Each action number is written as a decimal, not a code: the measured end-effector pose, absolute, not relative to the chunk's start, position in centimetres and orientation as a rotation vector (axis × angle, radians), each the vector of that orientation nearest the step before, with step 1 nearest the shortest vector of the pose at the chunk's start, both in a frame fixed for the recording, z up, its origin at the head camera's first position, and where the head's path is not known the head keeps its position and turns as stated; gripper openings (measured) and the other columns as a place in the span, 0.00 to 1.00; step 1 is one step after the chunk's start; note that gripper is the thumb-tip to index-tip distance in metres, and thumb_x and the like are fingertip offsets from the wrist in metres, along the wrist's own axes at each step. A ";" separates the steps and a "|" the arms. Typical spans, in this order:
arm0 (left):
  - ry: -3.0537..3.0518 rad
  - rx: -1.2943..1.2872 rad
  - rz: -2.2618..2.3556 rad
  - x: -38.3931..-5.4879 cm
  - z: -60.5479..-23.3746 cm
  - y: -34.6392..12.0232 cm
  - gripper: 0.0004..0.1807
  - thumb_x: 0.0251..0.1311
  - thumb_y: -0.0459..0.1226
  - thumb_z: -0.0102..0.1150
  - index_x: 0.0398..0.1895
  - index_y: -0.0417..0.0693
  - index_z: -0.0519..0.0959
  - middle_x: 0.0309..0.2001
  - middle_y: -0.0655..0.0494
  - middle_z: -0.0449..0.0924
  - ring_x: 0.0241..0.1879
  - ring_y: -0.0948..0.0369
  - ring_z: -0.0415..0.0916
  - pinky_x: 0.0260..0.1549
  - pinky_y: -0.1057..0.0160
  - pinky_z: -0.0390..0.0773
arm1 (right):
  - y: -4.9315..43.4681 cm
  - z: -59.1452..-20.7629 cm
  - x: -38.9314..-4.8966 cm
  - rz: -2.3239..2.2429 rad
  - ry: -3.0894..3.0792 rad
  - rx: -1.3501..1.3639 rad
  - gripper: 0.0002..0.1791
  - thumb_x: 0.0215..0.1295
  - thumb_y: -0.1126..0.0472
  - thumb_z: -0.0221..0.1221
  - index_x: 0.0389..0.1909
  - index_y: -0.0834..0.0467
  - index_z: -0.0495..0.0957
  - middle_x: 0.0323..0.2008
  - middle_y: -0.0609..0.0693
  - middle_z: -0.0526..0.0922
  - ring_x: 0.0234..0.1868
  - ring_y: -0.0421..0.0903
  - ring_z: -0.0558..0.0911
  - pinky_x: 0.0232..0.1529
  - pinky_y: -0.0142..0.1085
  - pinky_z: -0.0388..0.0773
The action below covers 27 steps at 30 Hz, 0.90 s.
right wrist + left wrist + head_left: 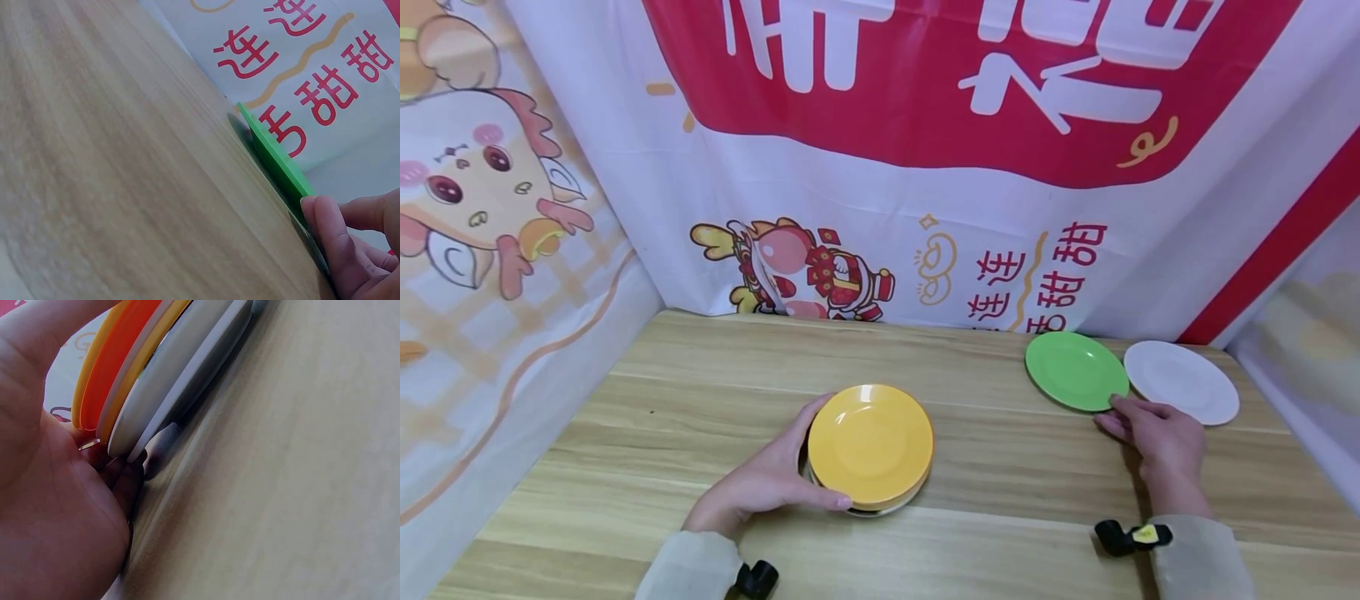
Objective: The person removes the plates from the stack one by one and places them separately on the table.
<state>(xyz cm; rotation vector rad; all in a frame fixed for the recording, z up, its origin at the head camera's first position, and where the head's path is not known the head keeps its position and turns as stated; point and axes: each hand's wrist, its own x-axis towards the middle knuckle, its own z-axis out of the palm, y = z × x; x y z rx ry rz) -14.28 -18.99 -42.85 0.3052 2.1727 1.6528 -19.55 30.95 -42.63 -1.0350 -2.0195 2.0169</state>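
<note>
My left hand grips a stack of plates from its left side, thumb along the front rim and fingers behind. A yellow plate tops the stack. Below it, the left wrist view shows an orange rim, another yellow rim and pale plates, with fingertips at the lowest edge. At the back right, my right hand pinches the near right rim of a green plate. In the right wrist view this green plate sits close over the table with its shadow underneath.
A white plate lies right of the green one, close to my right hand. The wooden table ends at a printed cloth backdrop behind, with more cloth along the left and right sides.
</note>
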 end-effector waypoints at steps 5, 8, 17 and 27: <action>2.165 0.309 1.657 -14.3 -42.8 -19.0 0.69 0.43 0.43 0.91 0.85 0.71 0.52 0.85 0.60 0.56 0.85 0.52 0.47 0.83 0.30 0.35 | 30.9 -41.9 -19.3 2.005 -2.029 -1.074 0.15 0.73 0.54 0.69 0.52 0.55 0.78 0.21 0.41 0.87 0.25 0.39 0.91 0.33 0.34 0.90; 2.166 0.301 1.655 -14.3 -42.8 -19.0 0.68 0.43 0.43 0.91 0.85 0.71 0.52 0.85 0.60 0.56 0.85 0.52 0.47 0.83 0.30 0.34 | 30.4 -41.1 -19.3 2.027 -2.075 -1.039 0.16 0.73 0.50 0.69 0.52 0.52 0.77 0.24 0.40 0.88 0.27 0.39 0.91 0.35 0.33 0.90; 2.168 0.299 1.656 -14.2 -42.8 -19.1 0.69 0.43 0.43 0.91 0.85 0.70 0.52 0.85 0.59 0.56 0.85 0.51 0.47 0.83 0.30 0.35 | 26.1 -39.2 -19.2 2.123 -2.234 -0.609 0.19 0.76 0.53 0.66 0.59 0.59 0.75 0.30 0.41 0.88 0.30 0.38 0.90 0.39 0.32 0.90; 2.171 0.316 1.665 -14.2 -43.0 -19.1 0.69 0.43 0.43 0.91 0.85 0.70 0.52 0.85 0.59 0.57 0.85 0.52 0.48 0.83 0.30 0.35 | 21.3 -38.5 -18.4 2.049 -2.418 -0.266 0.19 0.76 0.57 0.67 0.57 0.66 0.78 0.30 0.46 0.91 0.31 0.41 0.90 0.36 0.34 0.90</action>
